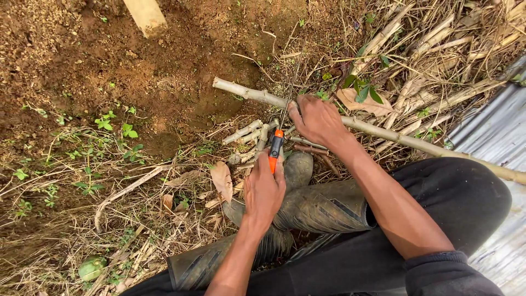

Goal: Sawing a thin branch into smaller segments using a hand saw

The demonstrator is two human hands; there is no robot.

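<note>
My left hand (264, 192) grips the orange and black handle of a hand saw (276, 147), whose thin blade runs up and away to a long pale stick (249, 94). My right hand (318, 119) presses down on that stick just right of the blade. The stick lies slanted across the ground from upper centre toward the right edge. My legs in dark trousers and muddy rubber boots (298, 170) are folded beneath my arms.
Several short cut stick pieces (247, 131) lie just below the long stick. Bare brown soil (109, 60) fills the upper left, with a wooden post (146, 16) at the top. Dry stalks (438, 60) cover the upper right. Corrugated metal sheet (496, 131) lies at right. A green fruit (91, 268) sits lower left.
</note>
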